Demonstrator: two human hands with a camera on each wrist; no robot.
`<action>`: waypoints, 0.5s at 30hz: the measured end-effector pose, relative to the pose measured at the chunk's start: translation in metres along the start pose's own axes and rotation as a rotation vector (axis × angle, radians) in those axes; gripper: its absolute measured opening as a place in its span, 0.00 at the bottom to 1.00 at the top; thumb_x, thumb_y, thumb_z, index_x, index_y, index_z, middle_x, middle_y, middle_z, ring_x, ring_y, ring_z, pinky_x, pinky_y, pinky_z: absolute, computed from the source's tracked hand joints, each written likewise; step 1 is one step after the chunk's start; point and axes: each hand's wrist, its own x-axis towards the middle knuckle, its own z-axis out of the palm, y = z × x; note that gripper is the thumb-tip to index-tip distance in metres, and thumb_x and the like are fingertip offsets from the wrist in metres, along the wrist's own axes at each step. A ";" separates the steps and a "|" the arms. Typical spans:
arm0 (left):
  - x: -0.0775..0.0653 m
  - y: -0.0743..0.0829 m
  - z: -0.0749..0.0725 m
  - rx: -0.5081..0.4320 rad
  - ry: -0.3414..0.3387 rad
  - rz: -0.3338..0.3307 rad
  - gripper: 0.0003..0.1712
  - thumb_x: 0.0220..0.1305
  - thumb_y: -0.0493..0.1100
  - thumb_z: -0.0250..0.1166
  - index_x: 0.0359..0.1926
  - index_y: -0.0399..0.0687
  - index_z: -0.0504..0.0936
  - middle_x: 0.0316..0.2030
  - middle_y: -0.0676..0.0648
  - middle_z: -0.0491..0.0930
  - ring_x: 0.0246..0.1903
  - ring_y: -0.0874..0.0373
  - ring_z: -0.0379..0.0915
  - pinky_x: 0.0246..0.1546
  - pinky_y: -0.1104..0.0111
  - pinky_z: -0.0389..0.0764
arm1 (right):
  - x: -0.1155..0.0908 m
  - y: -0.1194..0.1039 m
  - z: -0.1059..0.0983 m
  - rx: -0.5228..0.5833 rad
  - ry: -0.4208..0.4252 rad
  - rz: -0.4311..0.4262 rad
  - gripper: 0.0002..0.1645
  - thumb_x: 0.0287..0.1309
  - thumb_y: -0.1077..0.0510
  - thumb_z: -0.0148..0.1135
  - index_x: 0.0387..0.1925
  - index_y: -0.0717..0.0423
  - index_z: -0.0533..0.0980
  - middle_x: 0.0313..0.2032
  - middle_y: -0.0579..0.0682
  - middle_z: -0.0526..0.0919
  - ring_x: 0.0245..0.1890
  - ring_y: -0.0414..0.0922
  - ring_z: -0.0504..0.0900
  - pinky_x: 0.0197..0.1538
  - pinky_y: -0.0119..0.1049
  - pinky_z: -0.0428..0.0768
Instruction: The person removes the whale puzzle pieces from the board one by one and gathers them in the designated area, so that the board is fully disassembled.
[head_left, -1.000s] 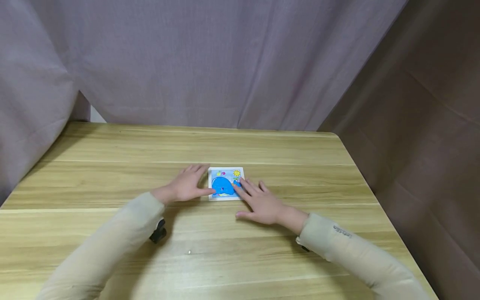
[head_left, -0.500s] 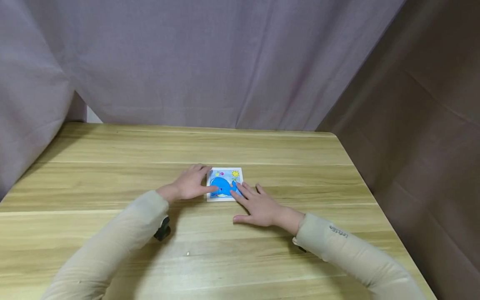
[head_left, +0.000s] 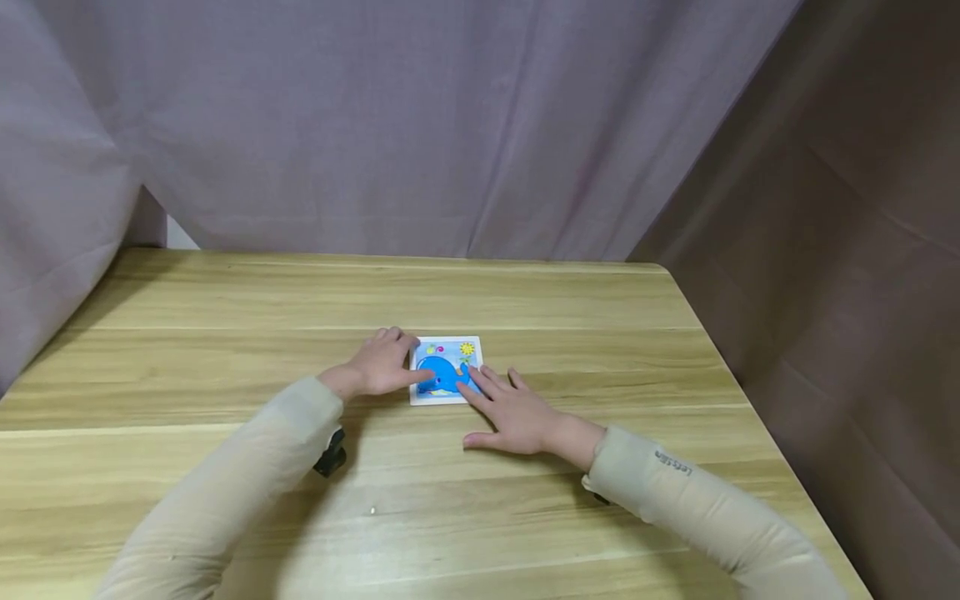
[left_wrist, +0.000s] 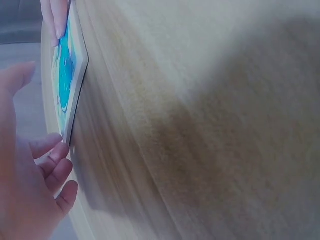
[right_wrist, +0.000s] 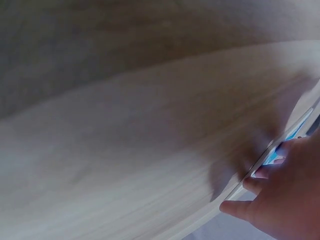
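Note:
A flat square picture board (head_left: 446,375) lies on the wooden table, with a white border, a blue whale and a yellow sun. My left hand (head_left: 381,364) is at the board's left side. In the left wrist view, the left fingertips (left_wrist: 54,145) touch the board's corner, while the thumb (left_wrist: 19,76) stands raised apart from its face. From the right, my right hand (head_left: 517,415) reaches in with spread fingers, and its fingertips lie over the board's lower right part. The right wrist view shows the right hand (right_wrist: 285,190) hiding much of the board.
The wooden table (head_left: 570,525) has a rounded far right corner. Behind it hangs a grey-purple curtain (head_left: 337,125), and a brown one (head_left: 840,275) covers the right side. A tiny pale speck (head_left: 372,510) lies nearer the front.
My left hand has moved slightly right relative to the board, closer over its left edge. The right hand stays nearly the same over the board. The whole view has shifted a little.

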 end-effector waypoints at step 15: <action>0.004 0.000 -0.007 -0.109 -0.031 -0.053 0.34 0.59 0.55 0.56 0.60 0.36 0.71 0.53 0.36 0.72 0.52 0.45 0.65 0.54 0.53 0.68 | -0.001 0.000 0.001 -0.009 -0.011 -0.011 0.52 0.56 0.24 0.40 0.73 0.44 0.40 0.74 0.51 0.34 0.74 0.50 0.38 0.70 0.61 0.44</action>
